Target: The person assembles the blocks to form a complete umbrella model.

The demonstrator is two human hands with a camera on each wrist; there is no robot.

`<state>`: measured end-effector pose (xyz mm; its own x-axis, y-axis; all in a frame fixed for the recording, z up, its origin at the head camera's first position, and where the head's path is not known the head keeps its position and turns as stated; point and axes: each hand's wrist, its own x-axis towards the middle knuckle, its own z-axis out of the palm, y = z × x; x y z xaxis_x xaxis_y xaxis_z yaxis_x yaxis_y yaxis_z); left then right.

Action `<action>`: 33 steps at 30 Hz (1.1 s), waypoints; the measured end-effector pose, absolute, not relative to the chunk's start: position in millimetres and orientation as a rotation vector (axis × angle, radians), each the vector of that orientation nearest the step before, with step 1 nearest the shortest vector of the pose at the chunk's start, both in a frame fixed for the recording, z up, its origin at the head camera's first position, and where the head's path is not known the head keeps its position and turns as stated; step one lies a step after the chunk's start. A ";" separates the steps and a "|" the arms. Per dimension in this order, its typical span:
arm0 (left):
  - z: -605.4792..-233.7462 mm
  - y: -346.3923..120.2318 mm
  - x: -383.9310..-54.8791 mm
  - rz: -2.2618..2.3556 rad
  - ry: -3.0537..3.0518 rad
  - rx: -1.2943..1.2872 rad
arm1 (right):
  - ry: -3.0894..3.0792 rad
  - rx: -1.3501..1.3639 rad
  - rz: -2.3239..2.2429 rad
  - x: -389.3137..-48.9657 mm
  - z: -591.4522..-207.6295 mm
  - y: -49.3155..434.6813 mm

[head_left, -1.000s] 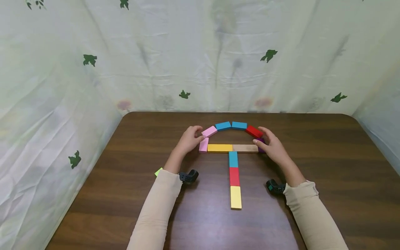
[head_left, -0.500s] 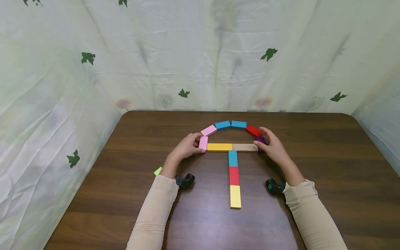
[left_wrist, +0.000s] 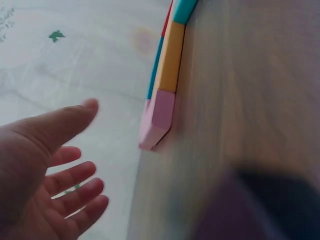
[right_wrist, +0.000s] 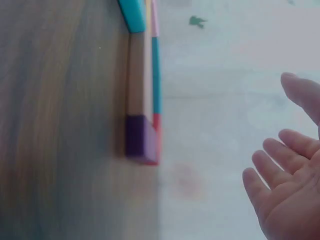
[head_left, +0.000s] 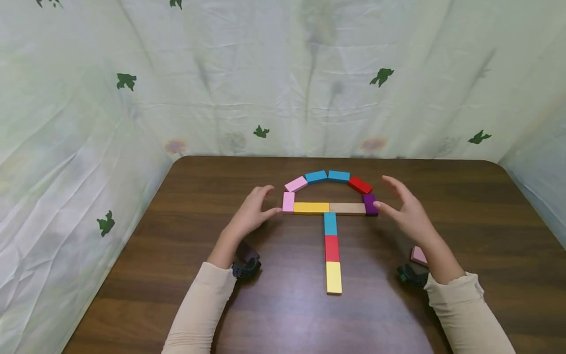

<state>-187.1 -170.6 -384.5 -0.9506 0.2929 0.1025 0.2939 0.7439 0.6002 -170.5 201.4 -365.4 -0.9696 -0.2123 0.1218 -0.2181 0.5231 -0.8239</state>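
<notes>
Flat coloured blocks lie on the table in an umbrella-like outline. Its arch runs from a pink block (head_left: 288,202) through another pink block (head_left: 296,184), two blue blocks (head_left: 316,177) and a red block (head_left: 360,185) to a purple block (head_left: 370,204). A yellow-orange block (head_left: 311,208) and a tan block (head_left: 347,209) form the base, with a stem of light-blue (head_left: 330,224), red and yellow blocks below. My left hand (head_left: 252,211), fingers spread, is just left of the lower pink block, holding nothing. My right hand (head_left: 411,216) is spread beside the purple block, also holding nothing.
A loose pink block (head_left: 418,256) lies by the right wrist, partly hidden by the arm. Dark wrist cameras (head_left: 246,268) are strapped to both wrists. A pale curtain (head_left: 283,78) with leaf prints stands behind the brown table (head_left: 212,177).
My left hand moved down to the lower pink block, then drew away leftward. My right hand has let go of the purple block and moved right, uncovering the loose pink block.
</notes>
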 end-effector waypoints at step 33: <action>-413.1 -222.0 -75.1 -0.606 -2.891 -0.479 | -2.945 0.476 0.931 -77.8 -409.6 281.1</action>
